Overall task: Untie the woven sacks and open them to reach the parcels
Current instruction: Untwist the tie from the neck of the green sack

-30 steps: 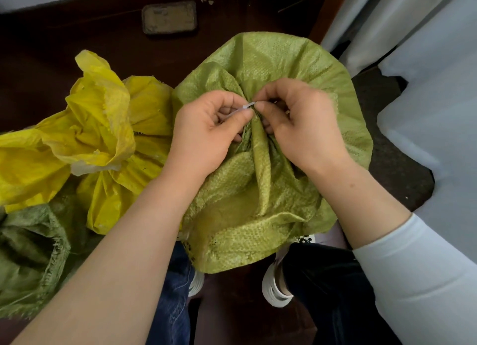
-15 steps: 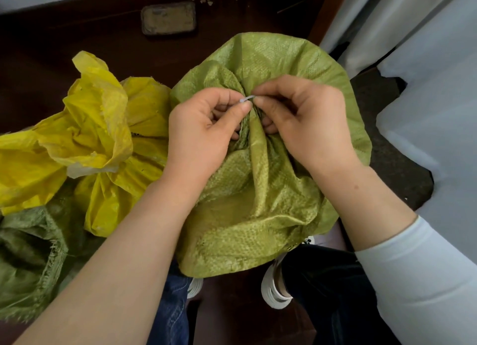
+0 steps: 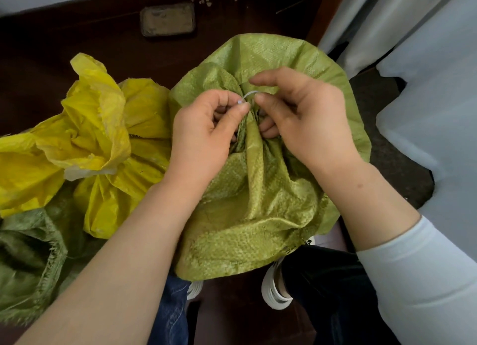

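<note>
**Tie bridges both hands over the sack's neck**

The green woven sack stands on the dark floor, just in front of the person's feet, with its mouth bunched into a gathered neck near the sack's top centre. A thin white tie arcs over that neck. Its long axis runs left to right, from one hand to the other.

The left hand has its fingers curled and pinches the tie's left end, a small knob, between thumb and forefinger. The right hand meets the other end with its thumb tip. Its forefinger is held straight and free above, and its lower fingers are curled into the folds (whether they also trap the tie there is hidden).

Both hands are equally near, so the next move likely depends on working the strip out sideways along its own line. The neck is not yet loose and no parcels show.

A yellow sack lies just beside it, toward the floor's left edge.
</note>
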